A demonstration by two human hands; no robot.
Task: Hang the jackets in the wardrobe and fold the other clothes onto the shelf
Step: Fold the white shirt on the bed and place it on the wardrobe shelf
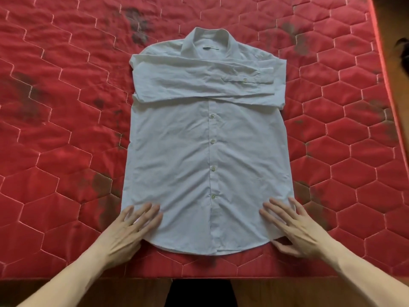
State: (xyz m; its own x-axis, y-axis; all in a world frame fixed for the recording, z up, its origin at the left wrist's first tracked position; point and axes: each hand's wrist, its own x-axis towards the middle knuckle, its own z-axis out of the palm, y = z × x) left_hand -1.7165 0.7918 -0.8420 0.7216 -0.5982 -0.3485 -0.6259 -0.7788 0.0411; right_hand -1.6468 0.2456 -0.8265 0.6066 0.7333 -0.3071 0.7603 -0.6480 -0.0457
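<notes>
Head view: left hand (126, 229) and right hand (296, 229) press flat on shirt (208, 156).

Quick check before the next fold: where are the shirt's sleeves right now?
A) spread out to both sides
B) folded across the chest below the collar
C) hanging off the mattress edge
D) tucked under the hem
B: both sleeves lie crossed over the white shirt just below its collar.

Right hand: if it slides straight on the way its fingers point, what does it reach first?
The right hand points up-left over the white shirt; it would probably cross the button placket first.
</notes>
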